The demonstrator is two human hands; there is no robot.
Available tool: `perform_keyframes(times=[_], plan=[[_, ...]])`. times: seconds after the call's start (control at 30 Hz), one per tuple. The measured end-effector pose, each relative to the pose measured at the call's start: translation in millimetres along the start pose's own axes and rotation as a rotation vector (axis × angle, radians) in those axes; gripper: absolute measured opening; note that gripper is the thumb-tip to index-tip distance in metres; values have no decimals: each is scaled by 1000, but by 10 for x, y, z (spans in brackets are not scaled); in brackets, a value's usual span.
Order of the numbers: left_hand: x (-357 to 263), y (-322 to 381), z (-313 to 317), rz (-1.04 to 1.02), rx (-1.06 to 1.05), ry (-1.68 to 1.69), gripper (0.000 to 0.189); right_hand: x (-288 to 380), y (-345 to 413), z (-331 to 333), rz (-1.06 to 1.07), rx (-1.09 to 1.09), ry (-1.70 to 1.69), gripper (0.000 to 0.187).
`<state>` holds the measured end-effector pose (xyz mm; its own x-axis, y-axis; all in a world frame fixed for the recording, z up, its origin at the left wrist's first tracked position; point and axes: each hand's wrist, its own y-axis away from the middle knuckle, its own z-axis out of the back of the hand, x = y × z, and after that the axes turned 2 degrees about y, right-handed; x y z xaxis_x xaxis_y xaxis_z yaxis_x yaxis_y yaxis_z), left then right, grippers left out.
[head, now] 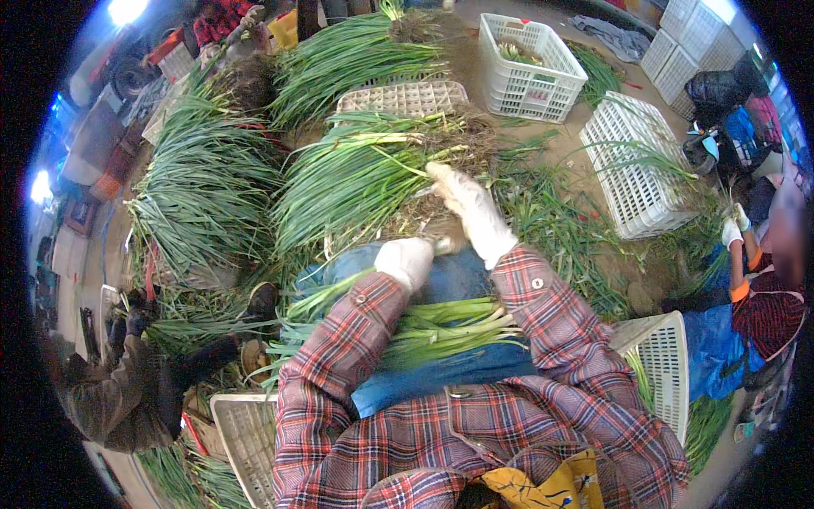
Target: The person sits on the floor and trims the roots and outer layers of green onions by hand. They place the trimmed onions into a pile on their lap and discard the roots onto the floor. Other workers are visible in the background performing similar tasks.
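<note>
My left hand (404, 262), in a white glove, is closed around the green stalks of a scallion bunch (331, 294) that trail down to the left. My right hand (467, 207), gloved too, reaches forward to the root side of a large pile of scallions (356, 181); its fingertips touch or hover at the stalks, which I cannot tell. Something blurred with roots lies between the two hands. The pile rests on an upturned white plastic crate (407, 97), leaves to the left, roots to the right. Peeled scallions (451, 324) lie across my lap on a blue apron (445, 375).
Another scallion heap (210, 184) stands at the left. White plastic crates (534, 86) (636, 165) stand at the right, and one crate (661, 369) is beside my right elbow. Loose leaves (559, 235) litter the floor. Co-workers (766, 299) (121, 394) sit at both sides.
</note>
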<state>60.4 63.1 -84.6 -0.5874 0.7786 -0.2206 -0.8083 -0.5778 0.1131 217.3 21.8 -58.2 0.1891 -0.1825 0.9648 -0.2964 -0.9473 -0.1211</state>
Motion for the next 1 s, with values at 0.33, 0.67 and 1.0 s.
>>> perform_keyframes(times=[0.33, 0.67, 1.0], plan=[[-106, 572, 641, 13, -288, -30, 9, 99, 493, -56, 63, 152, 768, 15], [305, 1944, 1362, 121, 355, -311, 82, 459, 1638, 480, -182, 373, 1109, 26], [-303, 1126, 149, -336, 252, 331, 73, 971, 1526, 249, -134, 641, 1515, 44]])
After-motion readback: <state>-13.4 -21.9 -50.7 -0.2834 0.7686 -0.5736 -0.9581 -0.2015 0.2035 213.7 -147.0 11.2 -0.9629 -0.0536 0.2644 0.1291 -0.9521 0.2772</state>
